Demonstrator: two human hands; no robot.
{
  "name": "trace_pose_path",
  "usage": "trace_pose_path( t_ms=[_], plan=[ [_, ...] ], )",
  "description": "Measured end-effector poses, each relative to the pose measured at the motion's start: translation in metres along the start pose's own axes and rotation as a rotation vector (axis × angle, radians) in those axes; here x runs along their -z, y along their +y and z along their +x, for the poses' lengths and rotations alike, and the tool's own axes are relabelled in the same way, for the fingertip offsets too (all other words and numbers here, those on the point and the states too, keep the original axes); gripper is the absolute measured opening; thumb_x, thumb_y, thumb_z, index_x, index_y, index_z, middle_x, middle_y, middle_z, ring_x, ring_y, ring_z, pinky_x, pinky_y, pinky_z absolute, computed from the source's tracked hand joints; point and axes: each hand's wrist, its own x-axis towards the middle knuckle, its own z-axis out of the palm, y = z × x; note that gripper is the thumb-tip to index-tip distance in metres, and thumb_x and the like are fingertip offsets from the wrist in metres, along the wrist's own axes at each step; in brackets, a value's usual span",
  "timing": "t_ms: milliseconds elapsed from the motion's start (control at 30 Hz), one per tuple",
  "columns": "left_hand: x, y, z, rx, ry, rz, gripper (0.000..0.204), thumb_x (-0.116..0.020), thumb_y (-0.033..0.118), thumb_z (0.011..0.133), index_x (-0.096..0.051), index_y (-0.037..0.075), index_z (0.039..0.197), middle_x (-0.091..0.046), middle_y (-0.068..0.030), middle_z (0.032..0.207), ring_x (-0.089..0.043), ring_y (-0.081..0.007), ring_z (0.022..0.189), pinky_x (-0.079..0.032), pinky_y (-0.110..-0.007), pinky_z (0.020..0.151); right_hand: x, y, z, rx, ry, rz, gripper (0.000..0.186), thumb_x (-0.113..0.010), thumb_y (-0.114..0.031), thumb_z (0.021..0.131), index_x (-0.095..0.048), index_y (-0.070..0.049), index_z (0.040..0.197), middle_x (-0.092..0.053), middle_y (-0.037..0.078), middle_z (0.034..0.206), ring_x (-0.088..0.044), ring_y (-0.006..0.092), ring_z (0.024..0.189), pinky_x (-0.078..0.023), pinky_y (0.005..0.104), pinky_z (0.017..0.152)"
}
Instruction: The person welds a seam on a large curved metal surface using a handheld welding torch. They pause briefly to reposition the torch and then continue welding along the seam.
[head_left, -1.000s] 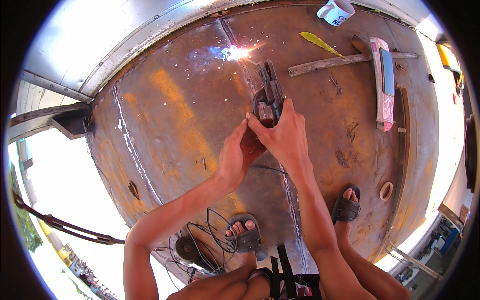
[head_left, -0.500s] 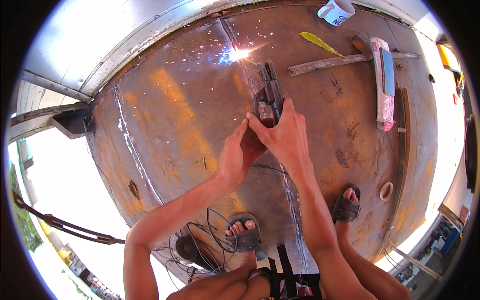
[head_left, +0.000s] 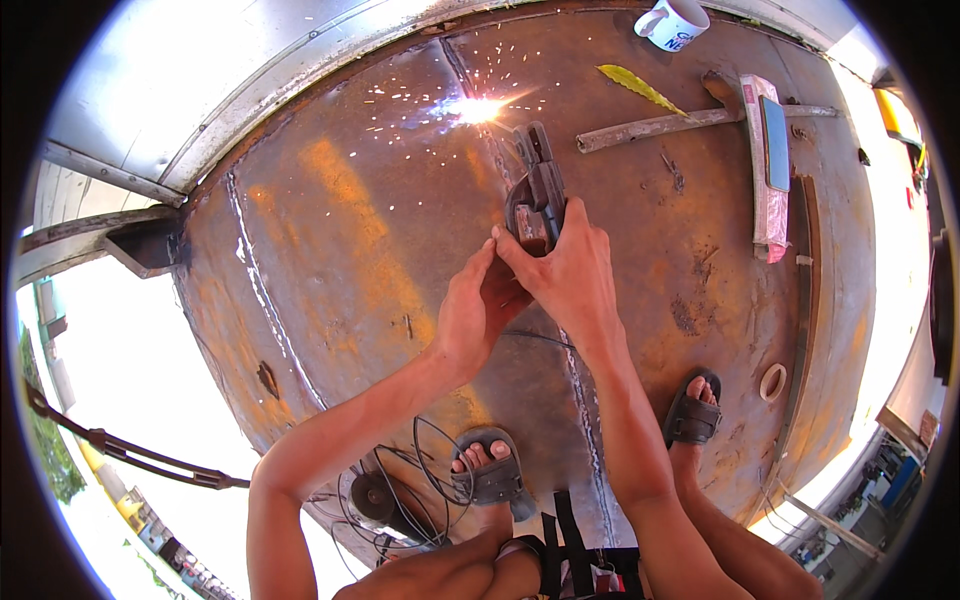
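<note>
My right hand (head_left: pixel 580 275) is closed around a welding electrode holder (head_left: pixel 541 180), its jaws pointing away from me. A bright welding arc (head_left: pixel 475 109) burns just beyond the jaws and throws sparks, at the far end of a seam (head_left: pixel 495 150) in the rusty steel plate (head_left: pixel 400 280). My left hand (head_left: pixel 472 310) is closed against the holder's handle and my right hand from the left, thumb near the right thumb. Its other fingers curl underneath, partly hidden. The thin electrode is mostly lost in the glare.
A white mug (head_left: pixel 674 24), yellow leaf (head_left: pixel 640 88), metal pipe (head_left: pixel 650 128) and pink packet (head_left: pixel 768 200) with a phone-like slab (head_left: pixel 775 142) lie at far right. Black cable (head_left: pixel 425 470) coils by my left sandal (head_left: pixel 490 468). A tan ring (head_left: pixel 773 382) lies right of my right sandal (head_left: pixel 694 408).
The arc's glow and spark pattern differ, with sparks now spreading more upward and leftward. The holder's jaws have dipped very slightly toward me; both hands stay nearly still.
</note>
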Motion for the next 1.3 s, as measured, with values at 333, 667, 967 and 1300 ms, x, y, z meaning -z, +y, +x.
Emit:
trace_pose_path(
  t_ms=[333, 667, 967, 1300],
  plan=[
    [-0.0004, 0.0004, -0.0007, 0.010, 0.019, 0.001, 0.052, -0.035, 0.042, 0.117, -0.058, 0.005, 0.146, -0.065, -0.0105, 0.145, -0.060, -0.0246, 0.134, -0.044, -0.045, 0.117, -0.0004, -0.0008, -0.0005, -0.002, 0.004, -0.021, 0.062, -0.088, -0.041, 0.083, -0.055, 0.009, 0.095, -0.070, 0.032, 0.077, -0.074, 0.0497, 0.076, -0.058, 0.0505, 0.067],
    [-0.0018, 0.0012, -0.0013, 0.010, 0.010, 0.000, 0.053, -0.033, 0.042, 0.118, -0.059, 0.003, 0.145, -0.065, -0.0116, 0.145, -0.060, -0.0247, 0.135, -0.042, -0.044, 0.119, -0.0019, 0.0026, -0.0007, 0.011, 0.010, -0.012, 0.061, -0.088, -0.041, 0.084, -0.054, 0.009, 0.095, -0.069, 0.031, 0.076, -0.074, 0.0490, 0.075, -0.058, 0.0499, 0.066],
    [-0.0001, -0.0008, 0.0001, 0.014, 0.017, -0.010, 0.053, -0.034, 0.043, 0.118, -0.059, 0.004, 0.144, -0.066, -0.0116, 0.144, -0.060, -0.0244, 0.134, -0.043, -0.044, 0.118, -0.0016, 0.0013, -0.0013, 0.004, 0.011, -0.029, 0.061, -0.088, -0.042, 0.084, -0.055, 0.009, 0.095, -0.069, 0.031, 0.075, -0.074, 0.0493, 0.075, -0.058, 0.0506, 0.067],
    [0.0021, -0.0028, 0.0010, 0.014, 0.008, -0.014, 0.054, -0.034, 0.043, 0.117, -0.058, 0.003, 0.145, -0.064, -0.0119, 0.147, -0.059, -0.0251, 0.136, -0.042, -0.044, 0.119, -0.0015, 0.0008, -0.0012, 0.003, 0.013, -0.028, 0.061, -0.088, -0.042, 0.084, -0.055, 0.009, 0.095, -0.068, 0.031, 0.074, -0.074, 0.0489, 0.074, -0.058, 0.0502, 0.066]
  ],
)
